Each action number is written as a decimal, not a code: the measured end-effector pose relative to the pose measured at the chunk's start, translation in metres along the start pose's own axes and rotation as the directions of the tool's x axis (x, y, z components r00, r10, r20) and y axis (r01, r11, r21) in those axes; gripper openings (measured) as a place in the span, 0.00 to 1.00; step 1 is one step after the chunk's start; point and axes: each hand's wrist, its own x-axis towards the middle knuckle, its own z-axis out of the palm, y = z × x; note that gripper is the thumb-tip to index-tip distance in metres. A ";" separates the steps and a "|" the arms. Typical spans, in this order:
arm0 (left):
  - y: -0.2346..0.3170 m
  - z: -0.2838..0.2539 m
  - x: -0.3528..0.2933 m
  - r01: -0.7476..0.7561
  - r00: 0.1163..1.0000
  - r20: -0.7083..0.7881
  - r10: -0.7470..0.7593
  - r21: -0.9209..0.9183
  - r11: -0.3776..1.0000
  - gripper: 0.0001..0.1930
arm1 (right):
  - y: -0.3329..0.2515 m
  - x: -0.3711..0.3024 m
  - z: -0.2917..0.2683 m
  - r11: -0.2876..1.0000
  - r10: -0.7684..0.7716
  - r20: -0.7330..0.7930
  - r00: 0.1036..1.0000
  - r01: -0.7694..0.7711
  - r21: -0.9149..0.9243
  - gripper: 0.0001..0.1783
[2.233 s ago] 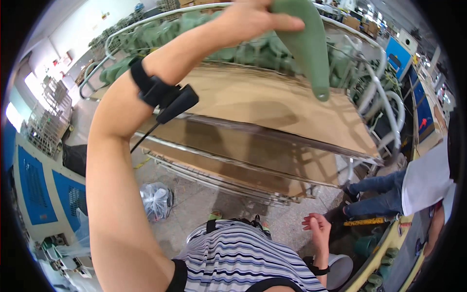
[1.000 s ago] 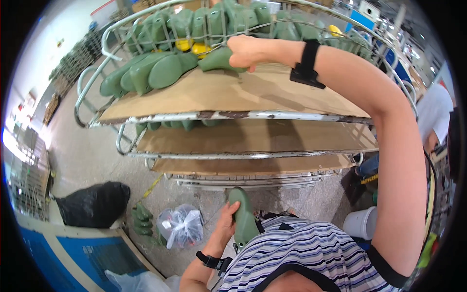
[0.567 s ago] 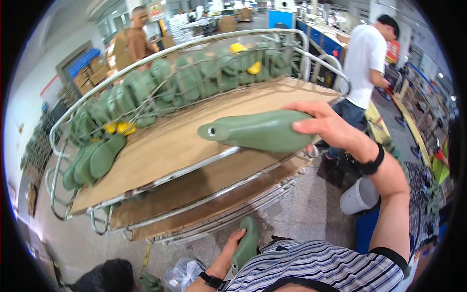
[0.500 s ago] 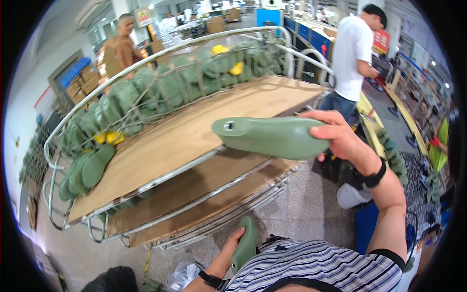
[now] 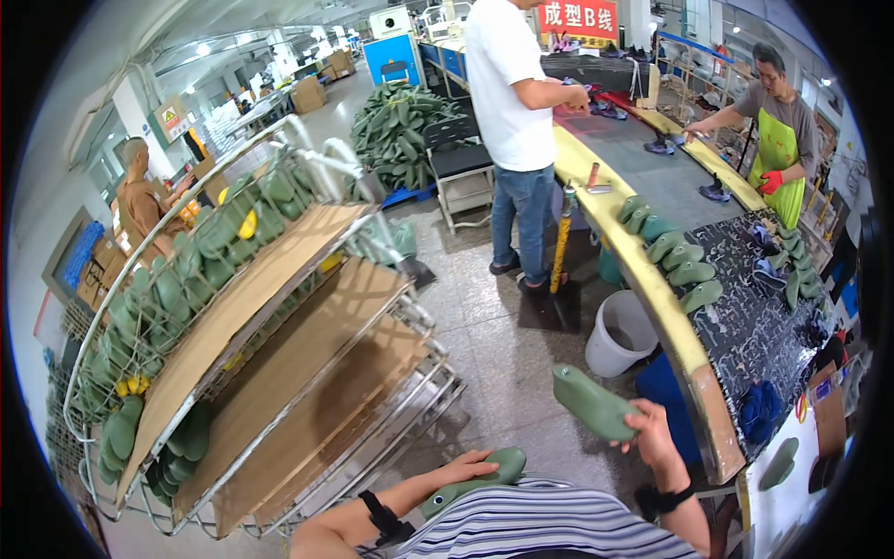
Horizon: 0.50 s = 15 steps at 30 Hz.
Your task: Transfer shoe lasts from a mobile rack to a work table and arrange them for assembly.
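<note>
In my right hand is a green shoe last, gripped by one end. Its other end, which has a small hole, points up and to the left over the floor. My left hand is wrapped over a second green shoe last held low against my striped shirt. Part of that last is hidden by the fingers and the shirt. To the left stands a tiered metal rack with brown board shelves; green lasts and a few yellow ones fill its netted far side.
A conveyor with a yellow edge runs along the right, carrying rows of lasts. Beside it stand a white bucket and a person in a white shirt. Across it is a person in a yellow-green apron. A heap of lasts lies behind.
My view has swung right, from the rack toward the conveyor. The last in my right hand has come down from above the shelf to over the floor. Both hands keep their lasts.
</note>
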 end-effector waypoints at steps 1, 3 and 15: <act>0.013 0.003 0.014 -0.009 0.999 0.054 0.000 0.153 0.988 0.40 | 0.008 -0.007 -0.020 1.000 0.021 -0.070 0.997 -0.021 0.009 0.20; 0.026 0.005 0.050 -0.031 0.993 0.115 -0.014 0.374 0.927 0.41 | 0.022 -0.020 -0.049 1.000 0.013 -0.202 0.979 -0.014 0.000 0.20; 0.139 0.000 0.239 0.121 0.991 -0.001 -0.134 0.441 0.889 0.21 | 0.016 0.033 -0.134 0.938 0.128 -0.398 0.909 0.020 0.347 0.19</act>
